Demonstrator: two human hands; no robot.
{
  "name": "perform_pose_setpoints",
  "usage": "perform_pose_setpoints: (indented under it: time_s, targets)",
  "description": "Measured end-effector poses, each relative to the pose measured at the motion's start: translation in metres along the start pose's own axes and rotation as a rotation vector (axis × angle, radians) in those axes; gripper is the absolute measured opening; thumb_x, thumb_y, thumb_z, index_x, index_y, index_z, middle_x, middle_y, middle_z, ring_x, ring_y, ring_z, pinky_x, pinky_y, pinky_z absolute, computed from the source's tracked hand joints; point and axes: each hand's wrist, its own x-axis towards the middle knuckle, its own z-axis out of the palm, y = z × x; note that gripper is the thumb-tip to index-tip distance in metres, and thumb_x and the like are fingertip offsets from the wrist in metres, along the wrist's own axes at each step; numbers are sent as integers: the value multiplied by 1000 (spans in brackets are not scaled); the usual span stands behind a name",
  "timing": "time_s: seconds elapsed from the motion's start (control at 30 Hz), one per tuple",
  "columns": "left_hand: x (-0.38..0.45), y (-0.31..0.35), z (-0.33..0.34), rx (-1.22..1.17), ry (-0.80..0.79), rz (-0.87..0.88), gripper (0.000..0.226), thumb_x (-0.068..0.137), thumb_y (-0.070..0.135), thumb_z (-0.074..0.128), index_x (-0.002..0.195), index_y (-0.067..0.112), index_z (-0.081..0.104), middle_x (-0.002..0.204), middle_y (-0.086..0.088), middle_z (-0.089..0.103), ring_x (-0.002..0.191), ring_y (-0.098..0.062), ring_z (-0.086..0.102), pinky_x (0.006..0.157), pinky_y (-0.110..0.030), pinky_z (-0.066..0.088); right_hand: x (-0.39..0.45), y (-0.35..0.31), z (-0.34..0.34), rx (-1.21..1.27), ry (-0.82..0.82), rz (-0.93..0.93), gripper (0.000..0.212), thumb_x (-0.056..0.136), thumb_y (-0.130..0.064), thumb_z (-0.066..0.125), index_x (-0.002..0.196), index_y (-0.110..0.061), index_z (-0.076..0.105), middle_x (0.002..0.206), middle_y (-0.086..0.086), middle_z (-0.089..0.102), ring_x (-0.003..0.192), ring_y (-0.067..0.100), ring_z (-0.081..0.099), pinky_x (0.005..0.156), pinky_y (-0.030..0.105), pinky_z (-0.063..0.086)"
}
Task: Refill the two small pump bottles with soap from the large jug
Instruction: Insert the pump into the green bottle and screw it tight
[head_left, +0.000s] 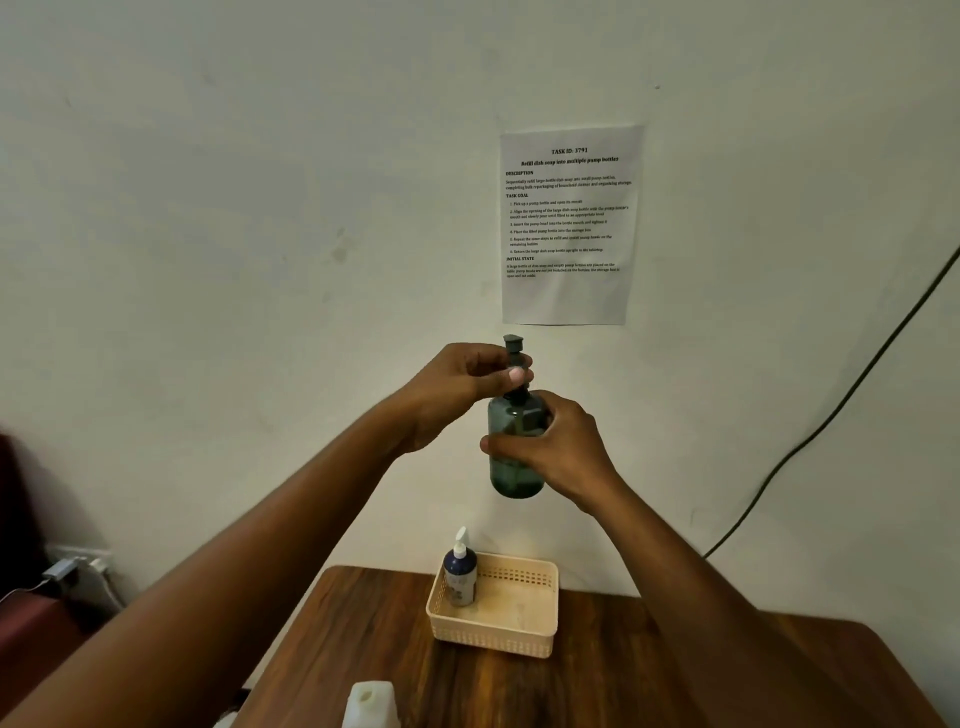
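Note:
A dark green translucent pump bottle is held upright in the air in front of the wall. My right hand grips its body. My left hand pinches the dark pump head at the bottle's neck. A second small bottle, dark blue with a white pump, stands in the back left corner of a cream plastic basket. The white large jug shows only its open top at the bottom edge of the view.
The wooden table stands against a white wall. A printed task sheet hangs above my hands. A black cable runs down the wall at the right. A power strip lies at the left.

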Motion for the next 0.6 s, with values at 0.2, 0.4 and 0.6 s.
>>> perform_pose_setpoints:
  time_s: [0.2,0.4,0.6]
  targets:
    - [5,1,16,42,235,68,18,84,13,84,101,8,79,97,0,81,93,-11,77,86,-22,55,2,-1,1,-23,24,-11,65,60,-53,87,115,-35,57,104,-15,61,90,9,60,65,17,47]
    - [4,6,2,-60,-99,25,30,99,3,62,128,5,69,117,-10,78,116,-15,71,99,-17,52,1,0,-8,-6,-32,-14,69,56,-55,86,115,-34,59,105,-14,64,93,10,63,72,23,54]
    - [5,12,9,-25,101,31,26,94,25,75,116,11,73,104,-1,80,98,-8,75,84,-16,51,7,-5,-9,-69,-11,-19,65,62,-54,86,114,-38,51,106,-16,58,93,11,59,64,14,44]
